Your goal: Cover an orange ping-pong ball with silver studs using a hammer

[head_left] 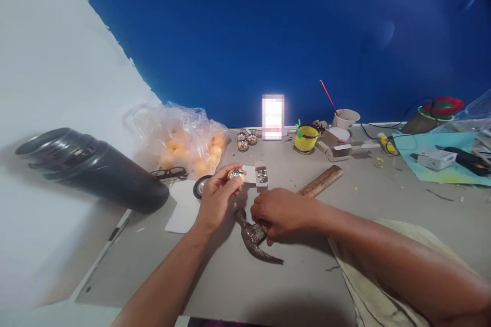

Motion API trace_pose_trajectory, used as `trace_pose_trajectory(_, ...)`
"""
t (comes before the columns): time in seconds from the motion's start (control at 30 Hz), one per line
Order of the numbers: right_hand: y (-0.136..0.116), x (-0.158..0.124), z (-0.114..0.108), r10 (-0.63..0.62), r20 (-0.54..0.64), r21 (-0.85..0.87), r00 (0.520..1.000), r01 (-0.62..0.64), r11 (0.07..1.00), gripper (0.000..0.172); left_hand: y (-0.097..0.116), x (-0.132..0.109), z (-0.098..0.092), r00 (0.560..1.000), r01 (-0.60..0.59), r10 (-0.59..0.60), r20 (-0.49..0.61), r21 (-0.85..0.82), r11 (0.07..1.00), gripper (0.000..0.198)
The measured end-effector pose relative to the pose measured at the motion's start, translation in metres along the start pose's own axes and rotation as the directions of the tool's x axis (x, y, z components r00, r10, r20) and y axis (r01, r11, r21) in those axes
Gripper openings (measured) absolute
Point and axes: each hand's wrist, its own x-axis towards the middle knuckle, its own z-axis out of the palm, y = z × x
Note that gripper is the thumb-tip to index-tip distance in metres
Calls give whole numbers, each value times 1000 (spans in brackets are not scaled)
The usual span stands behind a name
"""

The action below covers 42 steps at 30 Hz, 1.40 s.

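Observation:
My left hand (218,191) is closed round a small orange ball (236,177) studded with shiny metal tacks, the thumb pressed on its side. My right hand (282,212) is closed, its fingers curled downward, above a claw hammer (253,240) lying on the table. The hand covers the middle of the handle, and what its fingertips hold, if anything, is hidden. Just beyond my right hand, a small open box (262,176) contains shiny tacks. Several similar studded balls (242,142) sit farther back.
A clear plastic bag (184,138) of orange balls and a dark flask (95,168) stand left. Eyeglasses (172,172) lie near the bag. A bright phone-like screen (273,117), yellow pot (306,139) and white cup (346,117) line the back. Cloth (399,265) lies under my right arm.

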Motion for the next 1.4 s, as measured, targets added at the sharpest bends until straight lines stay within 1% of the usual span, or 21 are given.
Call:
trace_pose_trajectory(0.1, 11, -10, -16, -24, 22, 82, 999, 22, 996, 30, 3, 3, 0, 999, 13, -11, -44, 43, 999, 49)
trace_pose_trajectory(0.2, 24, -28, -41, -23, 10, 232, 1000, 20, 972, 18, 2, 7, -1, 994, 25, -13, -112, 107, 994, 54)
trace_pose_trajectory(0.27, 26, -39, -56, 36, -48, 344, 998, -18, 939, 20, 1, 9, -1, 993, 41, -23, -114, 154, 987, 48)
trace_pose_trajectory(0.3, 26, -43, -62, 84, -104, 389, 991, -37, 921, 22, 1, 9, 0, 995, 46, -28, -99, 177, 983, 44)
trace_pose_trajectory(0.33, 24, -45, -65, 143, -184, 411, 972, -56, 910, 24, 1, 8, 0, 997, 46, -32, -77, 195, 980, 40)
trace_pose_trajectory(0.4, 18, -46, -67, 243, -353, 425, 904, -77, 902, 29, 2, 6, 2, 999, 33, -26, -36, 216, 976, 37)
trace_pose_trajectory(0.43, 16, -45, -66, 270, -416, 426, 868, -77, 902, 31, 2, 4, 2, 1000, 22, -18, -20, 221, 975, 37)
trace_pose_trajectory(0.47, 13, -43, -64, 280, -454, 426, 846, -69, 902, 32, 3, 3, 3, 1000, 12, -10, -9, 227, 974, 36)
trace_pose_trajectory(0.5, 11, -41, -61, 278, -471, 428, 837, -59, 902, 32, 3, 2, 3, 1000, 6, -7, 4, 236, 972, 36)
trace_pose_trajectory(0.57, 9, -36, -57, 252, -468, 415, 847, -42, 909, 31, 3, 1, 3, 999, 5, -14, 35, 256, 967, 34)
trace_pose_trajectory(0.6, 8, -34, -56, 247, -475, 399, 845, -43, 916, 30, 3, 1, 4, 999, 10, -22, 46, 260, 965, 33)
trace_pose_trajectory(0.73, 5, -34, -57, 242, -563, 344, 790, -43, 938, 31, 2, 1, 6, 999, 27, -32, 16, 247, 969, 26)
trace_pose_trajectory(0.77, 4, -34, -58, 247, -569, 342, 785, -47, 938, 31, 2, 0, 6, 999, 25, -30, 17, 246, 969, 25)
trace_pose_trajectory(0.9, 2, -38, -61, 264, -508, 357, 820, -79, 931, 27, 5, -1, 8, 998, 33, -46, 49, 240, 970, 29)
trace_pose_trajectory(0.93, 1, -39, -61, 259, -510, 358, 820, -71, 931, 27, 5, -1, 7, 998, 37, -50, 48, 239, 970, 30)
trace_pose_trajectory(1.07, 0, -41, -60, 255, -569, 371, 782, -33, 928, 31, 8, -1, 6, 999, 24, -32, 29, 254, 967, 27)
trace_pose_trajectory(1.2, 0, -38, -59, 257, -519, 376, 815, -52, 925, 28, 8, -1, 5, 996, 54, -70, 55, 251, 966, 33)
trace_pose_trajectory(1.27, 1, -40, -60, 251, -531, 378, 810, -39, 925, 28, 9, 0, 4, 998, 58, -63, 13, 239, 969, 36)
trace_pose_trajectory(1.33, 3, -43, -61, 219, -536, 371, 815, -5, 929, 32, 10, 2, 1, 997, 35, -17, -80, 232, 972, 41)
trace_pose_trajectory(1.37, 4, -44, -61, 186, -516, 359, 836, 14, 933, 34, 11, 4, 0, 991, 18, 13, -130, 234, 972, 42)
trace_pose_trajectory(1.4, 4, -45, -60, 147, -472, 340, 870, 26, 940, 35, 11, 5, -2, 984, -2, 44, -173, 234, 972, 43)
